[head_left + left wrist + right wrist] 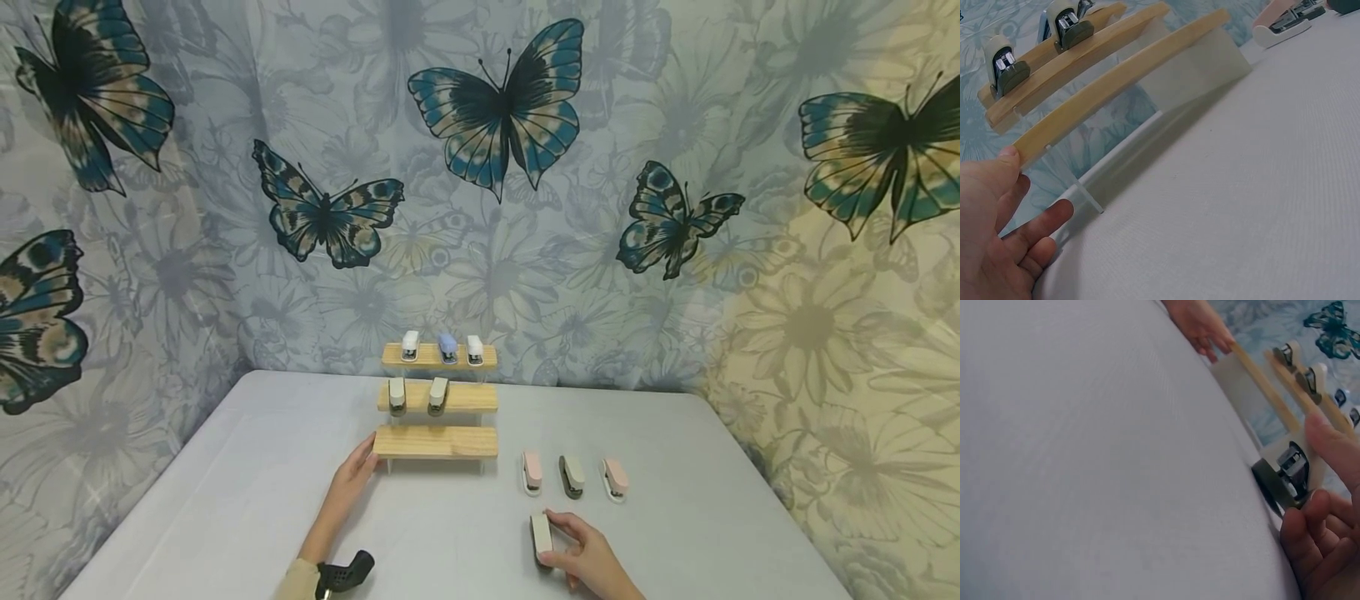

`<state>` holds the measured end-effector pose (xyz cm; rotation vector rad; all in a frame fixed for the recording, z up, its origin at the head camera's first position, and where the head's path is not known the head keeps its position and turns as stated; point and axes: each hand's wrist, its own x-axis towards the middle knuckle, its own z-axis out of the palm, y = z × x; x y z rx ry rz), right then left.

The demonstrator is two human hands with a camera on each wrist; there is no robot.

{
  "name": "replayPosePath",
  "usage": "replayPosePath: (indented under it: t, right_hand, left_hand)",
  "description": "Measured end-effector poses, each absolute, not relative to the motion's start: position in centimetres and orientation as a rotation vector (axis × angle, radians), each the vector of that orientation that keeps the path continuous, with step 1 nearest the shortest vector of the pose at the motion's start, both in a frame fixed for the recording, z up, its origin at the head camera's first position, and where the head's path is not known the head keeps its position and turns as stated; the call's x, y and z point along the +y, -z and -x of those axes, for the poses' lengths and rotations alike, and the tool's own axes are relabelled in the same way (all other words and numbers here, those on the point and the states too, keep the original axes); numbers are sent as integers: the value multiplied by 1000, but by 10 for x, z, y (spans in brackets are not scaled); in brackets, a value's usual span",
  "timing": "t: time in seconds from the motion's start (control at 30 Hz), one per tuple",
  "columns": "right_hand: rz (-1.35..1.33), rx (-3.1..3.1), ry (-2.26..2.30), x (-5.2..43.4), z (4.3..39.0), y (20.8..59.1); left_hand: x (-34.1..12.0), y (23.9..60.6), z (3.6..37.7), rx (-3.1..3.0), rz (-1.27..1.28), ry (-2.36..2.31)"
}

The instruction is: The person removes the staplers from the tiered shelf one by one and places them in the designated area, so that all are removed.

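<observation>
In the head view a three-tier wooden display stand point(435, 443) rises on the table. My left hand point(354, 473) holds the left end of its lowest tier; the left wrist view shows the thumb point(1007, 155) at the board's end and the other fingers below. My right hand point(588, 557) pinches a cream mini stapler point(542, 537) with a dark base, thumb and fingers at its two ends. In the right wrist view this stapler point(1291, 472) shows its metal mechanism, close over the white cloth. Two similar cream staplers, one at left point(397, 396), one at right point(437, 396), stand on the middle tier.
On the top tier are a white stapler point(410, 345), a blue one point(447, 347) and another white one point(475, 349). Right of the stand, a pink stapler point(532, 472), a cream-grey one point(572, 476) and another pink one point(615, 479) form a row on the white table point(247, 500). Butterfly-print cloth point(495, 275) hangs behind.
</observation>
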<state>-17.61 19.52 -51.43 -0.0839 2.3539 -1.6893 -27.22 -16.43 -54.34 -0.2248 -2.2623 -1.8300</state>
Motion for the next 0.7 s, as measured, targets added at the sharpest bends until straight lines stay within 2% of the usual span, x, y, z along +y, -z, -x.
replayPosePath:
  t: [0.27, 0.5, 0.7]
  right_hand:
    - [119, 2333, 1692, 201, 177, 514]
    - [170, 2274, 1699, 201, 176, 511]
    - [180, 2269, 1705, 202, 177, 512]
  left_hand:
    - [-166, 541, 271, -2261, 304, 1857]
    - [-165, 542, 269, -2250, 236, 1841]
    - [-165, 541, 269, -2250, 285, 1832]
